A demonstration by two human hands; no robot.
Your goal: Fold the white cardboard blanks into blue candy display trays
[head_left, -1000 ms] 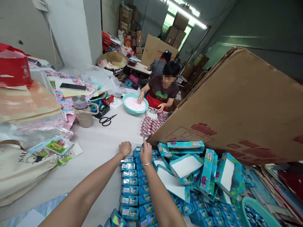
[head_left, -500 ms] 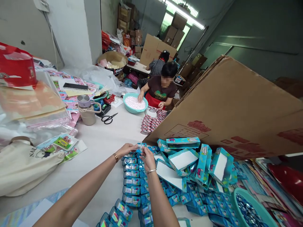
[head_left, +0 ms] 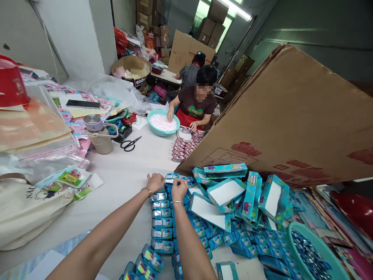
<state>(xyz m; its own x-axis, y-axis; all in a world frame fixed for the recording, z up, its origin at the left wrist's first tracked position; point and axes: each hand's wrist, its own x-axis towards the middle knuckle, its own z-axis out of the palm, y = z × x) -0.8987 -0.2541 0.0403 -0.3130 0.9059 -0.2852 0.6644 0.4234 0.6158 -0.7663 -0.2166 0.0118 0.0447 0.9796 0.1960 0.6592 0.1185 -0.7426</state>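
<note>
Rows of small blue candy boxes [head_left: 161,223] with shiny tops stretch toward me across the table. At the far end of these rows, one small blue box [head_left: 171,176] lies between my hands. My left hand [head_left: 155,182] is curled against its left end, the fingertips partly hidden. My right hand [head_left: 178,189] pinches at its near right side, thumb and fingers together. Just right of my right hand lies a heap of larger turquoise cartons [head_left: 227,193] with white panels, some printed CARAMELO MACIZO.
A big cardboard sheet [head_left: 279,116] leans behind the cartons. Blue wrapped pieces fill a turquoise basin [head_left: 291,241] at right. Scissors [head_left: 130,144], a beige flask [head_left: 100,136] and a cloth bag [head_left: 35,210] lie leftward. Across the table a person reaches into a turquoise bowl [head_left: 163,133].
Both hands have lowered the small blue box onto the far end of the rows. My left hand has changed from stretched fingers to a curled grip. The view has shifted slightly.
</note>
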